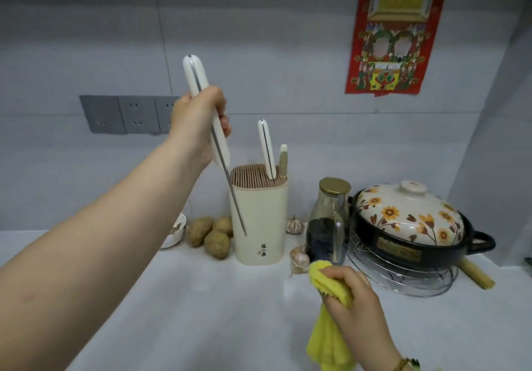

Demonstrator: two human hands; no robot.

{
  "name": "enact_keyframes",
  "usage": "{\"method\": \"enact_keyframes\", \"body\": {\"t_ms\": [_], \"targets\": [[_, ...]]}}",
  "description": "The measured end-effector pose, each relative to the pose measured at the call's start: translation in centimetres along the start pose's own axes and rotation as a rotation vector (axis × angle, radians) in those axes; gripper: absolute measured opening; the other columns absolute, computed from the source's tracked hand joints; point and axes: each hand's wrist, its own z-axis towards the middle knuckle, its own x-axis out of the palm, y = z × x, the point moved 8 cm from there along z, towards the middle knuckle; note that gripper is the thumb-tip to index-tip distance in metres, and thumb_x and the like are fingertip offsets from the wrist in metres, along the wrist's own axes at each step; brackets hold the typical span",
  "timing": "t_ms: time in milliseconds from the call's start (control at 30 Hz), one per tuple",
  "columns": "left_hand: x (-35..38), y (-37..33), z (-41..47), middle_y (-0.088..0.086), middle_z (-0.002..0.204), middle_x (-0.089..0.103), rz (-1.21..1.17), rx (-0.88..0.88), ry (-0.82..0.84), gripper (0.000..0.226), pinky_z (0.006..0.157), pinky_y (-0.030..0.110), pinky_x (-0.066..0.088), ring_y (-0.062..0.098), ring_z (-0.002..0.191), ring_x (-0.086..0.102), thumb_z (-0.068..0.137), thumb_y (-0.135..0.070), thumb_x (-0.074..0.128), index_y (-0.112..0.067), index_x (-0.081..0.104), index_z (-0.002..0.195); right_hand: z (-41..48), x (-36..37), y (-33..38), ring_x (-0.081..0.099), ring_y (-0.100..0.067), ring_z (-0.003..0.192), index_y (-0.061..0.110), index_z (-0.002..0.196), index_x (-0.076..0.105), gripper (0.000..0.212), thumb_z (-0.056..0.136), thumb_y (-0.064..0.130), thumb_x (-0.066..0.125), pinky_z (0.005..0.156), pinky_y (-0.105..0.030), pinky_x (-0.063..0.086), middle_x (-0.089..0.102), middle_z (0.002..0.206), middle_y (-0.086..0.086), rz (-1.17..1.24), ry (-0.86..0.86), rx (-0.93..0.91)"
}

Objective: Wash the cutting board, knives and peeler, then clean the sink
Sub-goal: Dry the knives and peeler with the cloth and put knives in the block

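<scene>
Now left grip clasps knife (tip down) — right grip clutches cloth.

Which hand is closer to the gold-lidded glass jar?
Right. The right hand, gripping the yellow cloth, sits just in front of the jar; the left hand, holding a knife, is raised left of the knife block.

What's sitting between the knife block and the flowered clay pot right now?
Head view: a gold-lidded glass jar and two garlic bulbs, between the knife block and the pot.
</scene>
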Motion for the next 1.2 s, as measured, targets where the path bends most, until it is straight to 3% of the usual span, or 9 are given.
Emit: {"method": "enact_keyframes", "body": {"t_ms": [100,367,633,1200], "targets": [[0.3,-0.9,2.0,-0.007,0.035,0.038,0.003,0.035,-0.036,0.021,0.04,0.015,0.028,0.009,0.031,0.033,0.086,-0.008,0.05,-0.015,0.041,0.068,1.6,0.4,-1.0,0.049,0.015,0.085,0.068,0.076,0.049,0.076,0.073,-0.006,0.067,0.069,0.001,0.036,0.056,0.091,0.001,0.024,0.002,0.039],[2.0,-2.4,6.0,-0.006,0.035,0.036,-0.04,0.151,-0.098,0.02,0.04,0.016,0.027,0.011,0.032,0.031,0.083,-0.006,0.047,-0.013,0.04,0.066,3.5,2.2,-1.9,0.052,-0.001,0.082,0.07,0.074,0.048,0.08,0.072,-0.008,0.066,0.068,0.003,0.034,0.052,0.086,0.013,0.077,-0.021,0.033],[3.3,0.1,8.1,0.003,0.052,0.034,0.001,0.193,-0.138,0.023,0.04,0.018,0.028,0.014,0.04,0.029,0.082,-0.003,0.047,-0.013,0.038,0.064,4.6,1.8,-4.6,0.047,0.022,0.083,0.068,0.068,0.05,0.077,0.073,-0.007,0.066,0.069,0.003,0.035,0.052,0.089,0.012,0.155,-0.086,0.145],[4.4,4.0,8.9,0.002,0.053,0.039,0.148,0.187,-0.069,0.024,0.04,0.02,0.034,0.011,0.041,0.035,0.083,-0.003,0.047,-0.013,0.039,0.063,4.5,3.0,-6.7,0.05,0.017,0.085,0.064,0.069,0.054,0.075,0.069,-0.01,0.07,0.072,0.0,0.037,0.057,0.091,0.007,0.175,-0.056,0.153]]}}
